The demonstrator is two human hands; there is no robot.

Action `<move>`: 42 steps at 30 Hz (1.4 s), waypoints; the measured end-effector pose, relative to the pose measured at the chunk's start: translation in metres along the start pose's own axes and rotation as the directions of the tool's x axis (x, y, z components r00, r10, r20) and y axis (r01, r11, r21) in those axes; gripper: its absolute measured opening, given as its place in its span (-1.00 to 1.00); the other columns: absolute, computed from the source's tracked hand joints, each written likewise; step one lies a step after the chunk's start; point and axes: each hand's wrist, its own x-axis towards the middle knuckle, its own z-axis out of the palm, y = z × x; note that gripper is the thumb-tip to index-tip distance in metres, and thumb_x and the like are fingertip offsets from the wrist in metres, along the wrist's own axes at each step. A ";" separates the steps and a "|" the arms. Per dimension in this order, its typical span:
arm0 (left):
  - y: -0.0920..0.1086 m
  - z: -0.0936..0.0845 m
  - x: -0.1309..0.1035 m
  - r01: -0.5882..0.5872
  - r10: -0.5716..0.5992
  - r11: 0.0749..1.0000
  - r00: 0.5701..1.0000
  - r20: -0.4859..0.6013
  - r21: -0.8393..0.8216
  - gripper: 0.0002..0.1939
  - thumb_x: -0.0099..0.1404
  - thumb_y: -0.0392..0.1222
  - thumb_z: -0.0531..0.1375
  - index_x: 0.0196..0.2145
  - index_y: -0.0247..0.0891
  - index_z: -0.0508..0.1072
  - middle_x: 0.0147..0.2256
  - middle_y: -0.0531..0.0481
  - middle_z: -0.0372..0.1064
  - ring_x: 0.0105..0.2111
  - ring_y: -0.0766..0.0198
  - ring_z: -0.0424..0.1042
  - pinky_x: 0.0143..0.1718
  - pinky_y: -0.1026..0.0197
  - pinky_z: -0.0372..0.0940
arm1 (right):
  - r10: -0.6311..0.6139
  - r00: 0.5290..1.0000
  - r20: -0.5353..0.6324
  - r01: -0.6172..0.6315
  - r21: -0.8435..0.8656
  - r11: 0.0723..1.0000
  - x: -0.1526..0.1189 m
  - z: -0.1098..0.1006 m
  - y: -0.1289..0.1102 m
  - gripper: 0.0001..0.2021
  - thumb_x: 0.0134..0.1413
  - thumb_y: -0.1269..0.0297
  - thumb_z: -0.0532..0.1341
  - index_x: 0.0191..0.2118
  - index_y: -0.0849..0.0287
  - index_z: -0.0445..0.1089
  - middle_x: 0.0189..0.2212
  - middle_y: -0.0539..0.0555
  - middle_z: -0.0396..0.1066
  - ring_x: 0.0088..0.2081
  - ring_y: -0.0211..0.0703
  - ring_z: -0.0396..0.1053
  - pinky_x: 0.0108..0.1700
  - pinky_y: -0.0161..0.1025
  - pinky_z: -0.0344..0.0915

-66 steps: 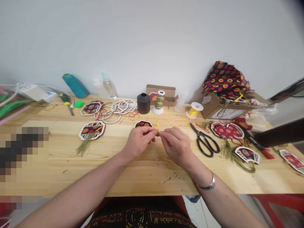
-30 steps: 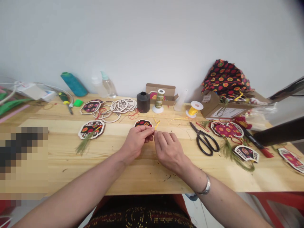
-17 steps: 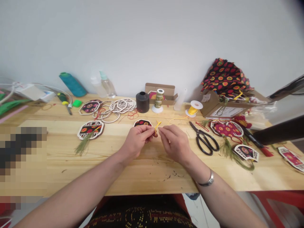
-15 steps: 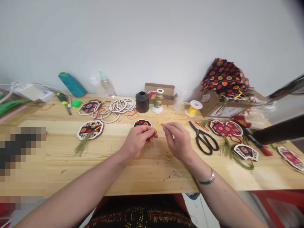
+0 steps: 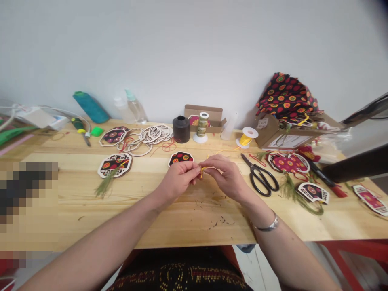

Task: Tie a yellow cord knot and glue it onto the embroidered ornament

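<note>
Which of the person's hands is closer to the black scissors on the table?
Right. The right hand is just left of the black scissors, not touching them; the left hand is farther away, beyond the right one.

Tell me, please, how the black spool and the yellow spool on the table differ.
The black spool is dark all over, while the yellow spool has white flanges around bright yellow thread. The black spool narrows to a neck on top; the yellow spool ends in a wide, flat flange. Both stand on the wooden table.
</note>
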 end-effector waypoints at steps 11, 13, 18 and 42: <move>0.000 -0.001 -0.001 -0.028 0.034 0.989 0.999 -0.033 0.146 -0.73 0.15 -0.09 0.14 -0.62 -0.26 0.37 -0.63 0.08 0.24 -0.62 0.39 0.11 -0.55 0.29 0.02 | -0.083 0.997 -0.008 0.081 -0.102 0.991 -0.001 -0.001 0.001 -0.88 0.12 0.39 0.14 -0.33 0.19 0.44 -0.46 0.05 0.40 -0.34 -0.23 0.31 -0.24 -0.23 0.26; 0.001 -0.001 -0.001 -0.051 0.059 0.981 0.997 -0.039 0.186 -0.71 0.15 -0.09 0.14 -0.65 -0.25 0.35 -0.65 0.10 0.21 -0.63 0.38 0.10 -0.55 0.29 0.01 | -0.099 0.995 0.006 0.099 -0.125 0.987 -0.001 -0.003 0.000 -0.87 0.13 0.39 0.13 -0.34 0.19 0.43 -0.46 0.05 0.40 -0.34 -0.22 0.30 -0.24 -0.23 0.26; 0.001 -0.003 0.000 -0.079 0.089 0.969 0.995 -0.033 0.233 -0.71 0.15 -0.10 0.13 -0.66 -0.25 0.32 -0.65 0.10 0.20 -0.59 0.36 0.12 -0.52 0.28 0.04 | -0.121 0.991 0.063 0.129 -0.152 0.980 -0.002 -0.004 -0.002 -0.86 0.13 0.41 0.10 -0.35 0.22 0.40 -0.45 0.08 0.38 -0.32 -0.20 0.28 -0.24 -0.21 0.24; -0.014 0.007 0.004 0.029 -0.070 0.891 0.995 -0.074 -0.454 -0.80 -0.04 -0.26 0.34 -0.37 -0.27 0.58 -0.54 0.04 0.38 -0.54 0.45 0.20 -0.49 0.31 0.08 | 0.521 0.825 0.219 -0.482 0.754 0.446 0.001 0.006 -0.008 -0.82 -0.22 0.22 0.35 -0.55 0.23 0.44 -0.59 -0.02 0.38 -0.50 -0.33 0.25 -0.35 -0.29 0.18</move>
